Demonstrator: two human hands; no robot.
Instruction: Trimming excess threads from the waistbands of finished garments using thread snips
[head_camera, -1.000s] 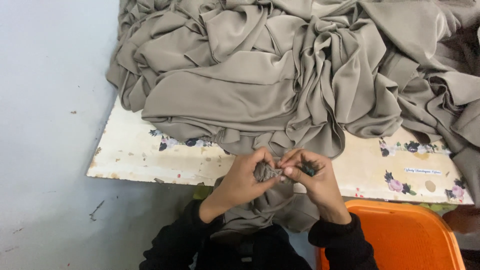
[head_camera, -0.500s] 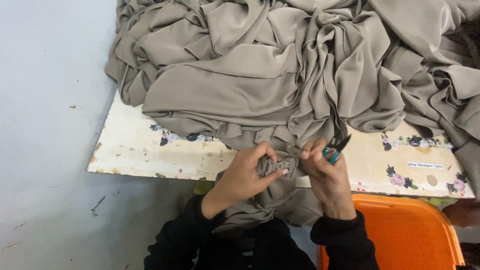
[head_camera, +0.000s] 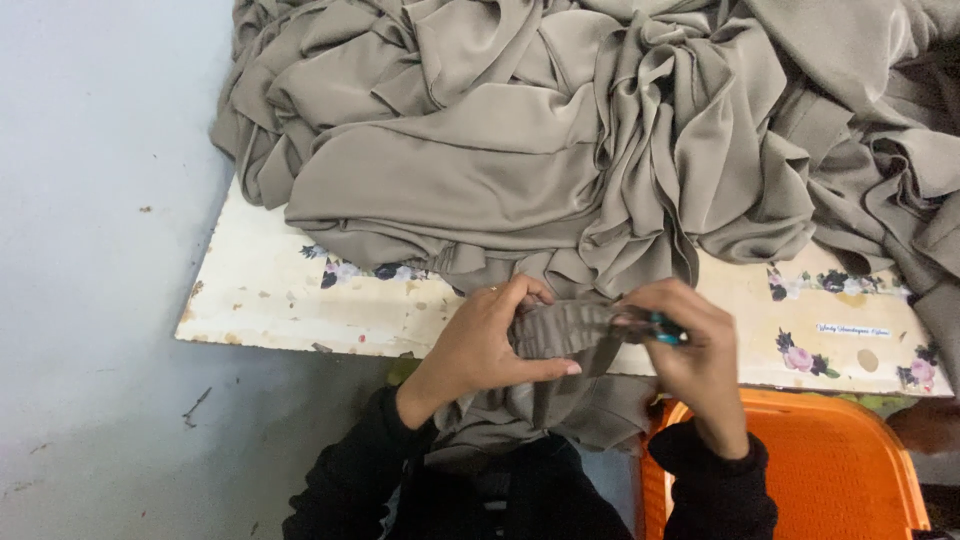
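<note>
A large heap of taupe fabric (head_camera: 560, 140) covers a low white table (head_camera: 300, 300) with flower prints. One gathered edge of the cloth (head_camera: 560, 330) hangs off the front edge toward my lap. My left hand (head_camera: 490, 345) pinches that gathered edge between thumb and fingers. My right hand (head_camera: 690, 350) grips a small teal-handled cutter (head_camera: 662, 330), its tip against the same bit of cloth. Both arms wear black sleeves.
An orange plastic stool or crate (head_camera: 810, 470) stands at the lower right, by my right arm. A pale grey floor (head_camera: 90, 300) lies to the left of the table. More cloth spills off the table's right side (head_camera: 930, 200).
Both hands have shifted slightly to the right and the gathered edge is now stretched flatter between them. The cutter has dropped from pointing up to lying level at the cloth.
</note>
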